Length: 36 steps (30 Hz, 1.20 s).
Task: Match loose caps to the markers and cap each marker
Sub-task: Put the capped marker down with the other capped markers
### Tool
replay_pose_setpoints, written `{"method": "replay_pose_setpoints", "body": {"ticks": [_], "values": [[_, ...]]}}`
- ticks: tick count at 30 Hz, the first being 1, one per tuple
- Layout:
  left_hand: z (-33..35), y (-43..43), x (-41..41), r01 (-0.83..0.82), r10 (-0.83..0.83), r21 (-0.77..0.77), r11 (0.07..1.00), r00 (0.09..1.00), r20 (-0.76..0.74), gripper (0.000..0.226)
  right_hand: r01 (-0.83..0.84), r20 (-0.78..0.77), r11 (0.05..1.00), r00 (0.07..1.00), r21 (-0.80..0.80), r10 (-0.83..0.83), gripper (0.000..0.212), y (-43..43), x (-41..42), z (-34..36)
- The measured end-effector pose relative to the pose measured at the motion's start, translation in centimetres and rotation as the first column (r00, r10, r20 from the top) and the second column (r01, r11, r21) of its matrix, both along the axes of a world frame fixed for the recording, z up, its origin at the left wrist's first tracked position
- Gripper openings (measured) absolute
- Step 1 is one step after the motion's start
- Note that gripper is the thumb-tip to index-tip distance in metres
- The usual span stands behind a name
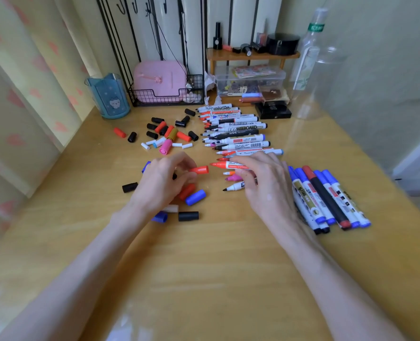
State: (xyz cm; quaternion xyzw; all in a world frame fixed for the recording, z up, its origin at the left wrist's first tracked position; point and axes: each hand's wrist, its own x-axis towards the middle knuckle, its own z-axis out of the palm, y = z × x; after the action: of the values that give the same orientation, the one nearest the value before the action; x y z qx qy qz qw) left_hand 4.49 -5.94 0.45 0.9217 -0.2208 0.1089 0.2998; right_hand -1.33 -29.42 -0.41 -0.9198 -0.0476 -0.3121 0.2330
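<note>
Glossy yellow wooden desk (pixel 204 267) fills the frame. At its centre the left hand (pixel 162 183) pinches a short red plastic cap (pixel 200 169), just apart from a white-barrelled marker with a bare red tip (pixel 225 165), gripped in the curled fingers of the right hand (pixel 265 185).

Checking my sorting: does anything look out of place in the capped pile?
One red-capped marker with a dark barrel lies among the blue-capped markers; its tail is red too, so the cap seems matched.
</note>
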Motion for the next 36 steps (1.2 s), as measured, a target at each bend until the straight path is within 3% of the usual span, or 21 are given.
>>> {"method": "replay_pose_setpoints", "body": {"ticks": [7, 12, 14, 27, 32, 36], "values": [[0.2, 2.3, -3.5, -0.068, 0.067, -0.093, 0.993, 0.998, -0.004, 0.011, -0.204, 0.001, 0.978, 0.979, -0.034, 0.204, 0.029, 1.6, -0.6, 0.0], [0.4, 1.9, -4.3, 0.002, -0.047, -0.259, 0.966, 0.985, -0.167, 0.012, -0.268, -0.016, 0.963, 0.963, -0.013, 0.268, 0.027, 2.0, -0.8, -0.1], [0.2, 1.9, -4.4, 0.042, -0.092, -0.297, 0.954, 0.983, -0.159, 0.016, -0.296, -0.027, 0.955, 0.955, -0.001, 0.296, 0.027, 2.0, -0.9, -0.1], [0.0, 2.3, -4.7, 0.124, -0.105, -0.166, 0.978, 0.988, 0.116, 0.013, -0.31, 0.031, 0.949, 0.951, 0.048, 0.309, 0.031, 2.9, -1.4, -0.2], [-0.1, 2.3, -4.8, 0.149, -0.129, -0.156, 0.977, 0.983, 0.128, 0.017, -0.316, 0.037, 0.948, 0.949, 0.043, 0.315, 0.033, 2.9, -1.4, -0.4], [-0.1, 2.3, -4.6, 0.168, -0.16, -0.187, 0.968, 0.986, 0.054, 0.016, -0.301, 0.012, 0.953, 0.953, 0.024, 0.301, 0.029, 2.7, -1.2, -0.4]]}}
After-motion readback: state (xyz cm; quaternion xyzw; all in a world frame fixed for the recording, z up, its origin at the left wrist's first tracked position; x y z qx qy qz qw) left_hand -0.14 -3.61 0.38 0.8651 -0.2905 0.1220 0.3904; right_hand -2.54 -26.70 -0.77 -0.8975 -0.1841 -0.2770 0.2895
